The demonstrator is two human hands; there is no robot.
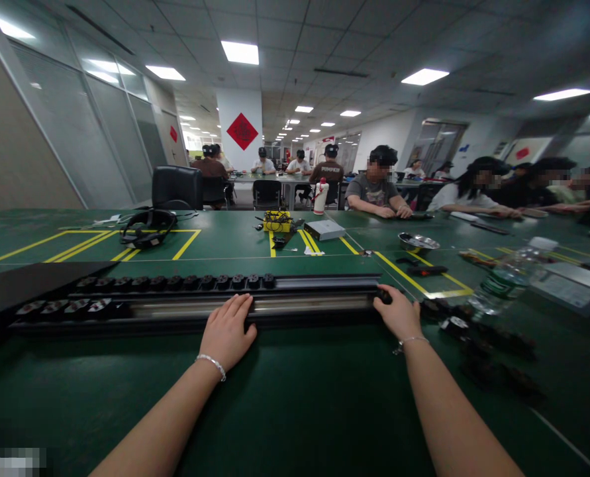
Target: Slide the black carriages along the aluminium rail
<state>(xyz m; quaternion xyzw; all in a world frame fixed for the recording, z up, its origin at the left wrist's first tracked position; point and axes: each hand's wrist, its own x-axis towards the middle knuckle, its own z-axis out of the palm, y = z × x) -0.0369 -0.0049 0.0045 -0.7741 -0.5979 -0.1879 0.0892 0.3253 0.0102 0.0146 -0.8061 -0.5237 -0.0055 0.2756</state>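
Note:
A long black rail (pixel 319 306) with two channels lies crosswise on the green table. My left hand (pixel 228 331) rests on the front channel near its middle, fingers stretched out flat. At the rail's right end my right hand (pixel 398 313) is closed on a small black round part (pixel 385 295), mostly hidden by the fingers. A row of black round parts (pixel 190 282) fills the left of the back channel. Several similar parts with pale tops (pixel 79 307) sit at the left of the front channel.
Loose black parts (pixel 493 344) lie right of my right hand, beside a water bottle (pixel 510 278). Farther back are a metal bowl (pixel 418 242), a grey box (pixel 324 230), a yellow object with cables (pixel 278 220) and a black headset (pixel 148 228). People sit across the table.

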